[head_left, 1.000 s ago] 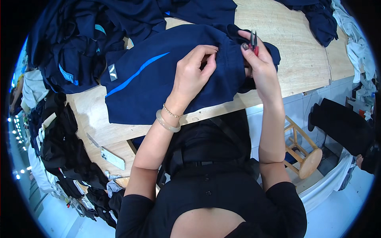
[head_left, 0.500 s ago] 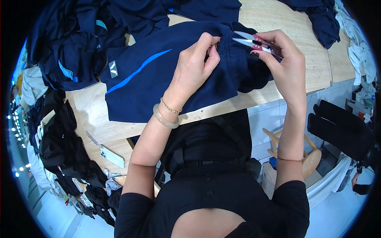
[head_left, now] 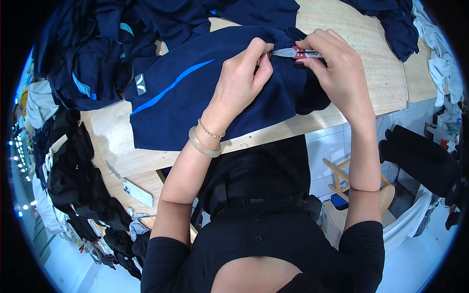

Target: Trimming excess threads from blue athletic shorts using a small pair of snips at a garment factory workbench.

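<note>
Navy shorts (head_left: 195, 107) with a bright blue stripe and a small pale patch lie across the wooden table. At their gathered waistband, my left hand (head_left: 243, 73) is closed in a pinch; what sits between thumb and forefinger is too small to make out, apart from a dark bit at the fingertips. My right hand (head_left: 337, 66) grips a pair of red-handled thread snips (head_left: 299, 52). The blades are pressed together, and their tips point left, right beside my left fingertips.
A heap of navy garments (head_left: 97, 53) covers the table's far left, with more navy cloth (head_left: 395, 24) at the far right. Dark clothes (head_left: 73, 171) are piled at left. A phone (head_left: 138, 192) lies near the table (head_left: 371, 97); a wooden stool (head_left: 342, 180) stands below right.
My right hand has brought the thread snips left to my left fingertips, and their blades have closed. My left hand stays pinched in nearly the same place.
</note>
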The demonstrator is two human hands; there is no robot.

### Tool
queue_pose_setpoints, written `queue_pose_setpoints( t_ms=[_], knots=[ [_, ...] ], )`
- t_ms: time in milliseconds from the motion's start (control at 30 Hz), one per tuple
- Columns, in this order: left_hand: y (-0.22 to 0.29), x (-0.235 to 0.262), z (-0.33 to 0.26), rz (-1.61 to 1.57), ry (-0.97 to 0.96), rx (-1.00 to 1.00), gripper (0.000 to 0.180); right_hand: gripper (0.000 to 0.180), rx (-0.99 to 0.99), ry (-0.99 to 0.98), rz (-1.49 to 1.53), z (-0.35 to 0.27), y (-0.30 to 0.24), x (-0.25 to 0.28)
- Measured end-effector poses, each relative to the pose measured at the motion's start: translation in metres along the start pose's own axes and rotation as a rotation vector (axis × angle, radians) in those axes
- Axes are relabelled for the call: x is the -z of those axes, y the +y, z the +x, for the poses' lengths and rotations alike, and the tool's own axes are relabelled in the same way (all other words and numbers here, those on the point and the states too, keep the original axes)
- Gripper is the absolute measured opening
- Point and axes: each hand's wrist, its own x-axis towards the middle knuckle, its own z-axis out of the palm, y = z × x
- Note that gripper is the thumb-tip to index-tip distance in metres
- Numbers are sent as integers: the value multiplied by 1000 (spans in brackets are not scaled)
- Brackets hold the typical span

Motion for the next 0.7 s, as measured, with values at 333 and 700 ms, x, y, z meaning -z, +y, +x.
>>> queue_pose_setpoints(
  t_ms=[333,700],
  knots=[
    [-9,2,2,-152,50,55,5,16,-371,157,423,-4,1,-4],
    [1,4,-5,-379,83,180,18,22,-900,98,1307,-22,-17,-36]
  ],
)
